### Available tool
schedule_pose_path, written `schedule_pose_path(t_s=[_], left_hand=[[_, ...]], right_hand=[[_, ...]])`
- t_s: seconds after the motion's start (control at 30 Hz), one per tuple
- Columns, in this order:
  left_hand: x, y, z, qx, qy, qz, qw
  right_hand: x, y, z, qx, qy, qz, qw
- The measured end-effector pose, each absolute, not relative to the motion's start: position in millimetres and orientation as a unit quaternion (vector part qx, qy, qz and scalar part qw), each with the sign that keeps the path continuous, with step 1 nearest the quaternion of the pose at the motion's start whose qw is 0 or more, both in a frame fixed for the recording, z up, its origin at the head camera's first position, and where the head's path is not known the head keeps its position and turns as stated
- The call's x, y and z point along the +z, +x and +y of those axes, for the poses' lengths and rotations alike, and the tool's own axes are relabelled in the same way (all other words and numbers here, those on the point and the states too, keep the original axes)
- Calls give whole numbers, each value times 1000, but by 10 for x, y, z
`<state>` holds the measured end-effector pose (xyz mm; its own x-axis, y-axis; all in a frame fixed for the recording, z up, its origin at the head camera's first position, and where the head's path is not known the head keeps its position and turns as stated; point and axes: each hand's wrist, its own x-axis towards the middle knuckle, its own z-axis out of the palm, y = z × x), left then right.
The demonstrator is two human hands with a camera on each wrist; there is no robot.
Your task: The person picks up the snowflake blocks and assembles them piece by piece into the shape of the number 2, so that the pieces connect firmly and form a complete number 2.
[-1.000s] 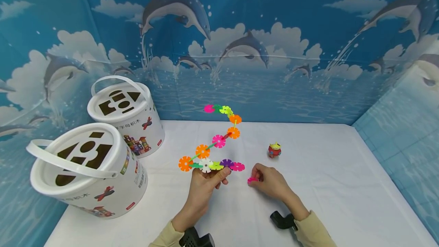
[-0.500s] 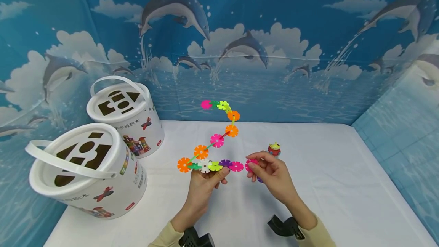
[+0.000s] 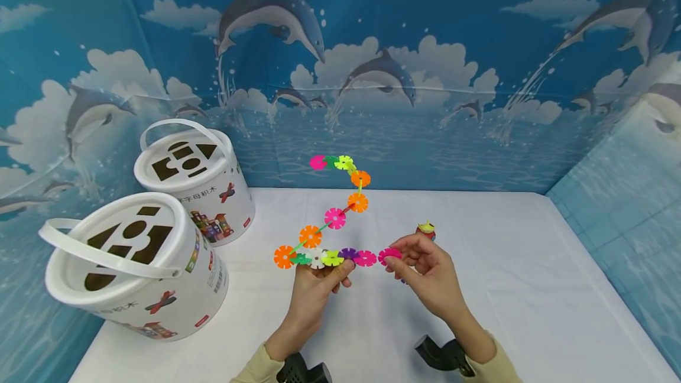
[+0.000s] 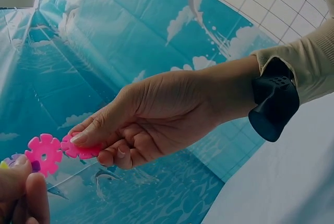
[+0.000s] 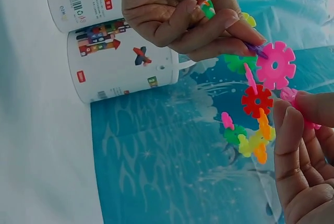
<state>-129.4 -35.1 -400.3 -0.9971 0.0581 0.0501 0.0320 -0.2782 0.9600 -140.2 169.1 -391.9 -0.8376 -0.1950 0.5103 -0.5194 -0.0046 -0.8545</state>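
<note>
My left hand (image 3: 314, 291) grips the lower end of a zigzag chain of coloured snowflake discs (image 3: 310, 236), thumb at its purple disc (image 3: 348, 254). The chain rises up and back, ending in a pink disc at the top. A pink disc (image 3: 365, 258) sticks out at the end nearest my right hand (image 3: 433, 279). Thumb and fingers of that hand pinch a loose pink snowflake disc (image 3: 387, 256), edge close to the chain's end disc. In the right wrist view the pinched disc (image 5: 288, 94) is turned nearly edge-on, mostly covered by fingers. A bit of purple shows beneath my right hand.
Two white lidded buckets (image 3: 204, 300) with handles and shape cut-outs stand at the left, one behind the other. Behind my right hand, a small red and yellow toy figure (image 3: 426, 229) is partly hidden. A dolphin-print backdrop (image 3: 452, 152) hangs beyond the white table (image 3: 532, 288).
My right hand has lifted its pink disc from low over the table and brought it up to the chain's end. The chain's top has shifted slightly up and left; my left hand keeps its grip.
</note>
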Motion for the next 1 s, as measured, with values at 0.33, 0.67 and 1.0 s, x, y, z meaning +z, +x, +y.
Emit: schedule_pose_path(t_s=[0.33,0.67,1.0], left_hand=[[-4020,-1293,-361,797,52,601,13],[-4052,-1284,-351,796,67,602,10],[-4058,-1254,-346,792,63,607,8]], right_hand=[[-3892,-1357,1684,653,276,-693,129],[-3897,-1315,1636,673,280,-674,114],[-3919,-1264,1570,675,263,-675,139]])
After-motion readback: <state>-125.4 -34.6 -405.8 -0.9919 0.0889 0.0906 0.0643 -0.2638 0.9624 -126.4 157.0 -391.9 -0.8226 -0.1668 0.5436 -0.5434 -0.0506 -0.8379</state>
